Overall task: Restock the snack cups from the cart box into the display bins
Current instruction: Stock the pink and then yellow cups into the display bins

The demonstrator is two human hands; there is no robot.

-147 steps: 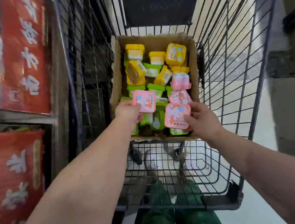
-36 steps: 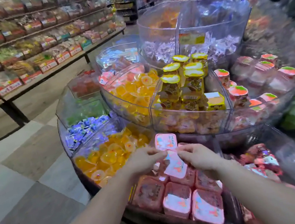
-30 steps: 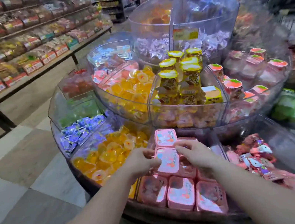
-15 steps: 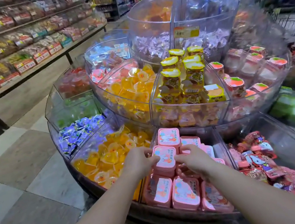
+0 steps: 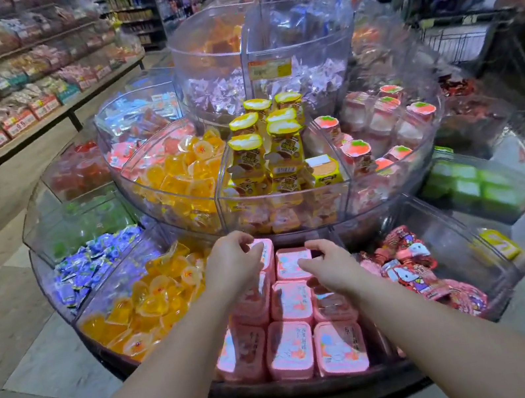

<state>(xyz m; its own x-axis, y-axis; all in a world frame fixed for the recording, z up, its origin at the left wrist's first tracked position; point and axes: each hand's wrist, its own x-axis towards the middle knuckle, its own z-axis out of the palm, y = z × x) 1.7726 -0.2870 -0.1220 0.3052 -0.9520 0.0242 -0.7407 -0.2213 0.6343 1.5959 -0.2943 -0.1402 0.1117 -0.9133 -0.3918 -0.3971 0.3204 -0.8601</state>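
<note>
Both my hands, left hand (image 5: 234, 266) and right hand (image 5: 329, 265), hover loose-fingered, holding nothing, over the pink cups (image 5: 289, 265) at the bin's (image 5: 380, 370) back edge — placing looks done, so next I'd return to the cart.

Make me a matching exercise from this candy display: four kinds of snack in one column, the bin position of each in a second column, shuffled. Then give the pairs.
Snacks:
1. pink snack cups
2. yellow-lidded jars
3. blue-wrapped candies
4. green boxes

Places:
A. bottom tier, far right bin
B. middle tier, centre bin, straight above the hands
C. bottom tier, front bin, right under the left hand and right hand
D. bottom tier, left bin, beyond the orange jelly cups

Pairs: 1-C, 2-B, 3-D, 4-A
</note>
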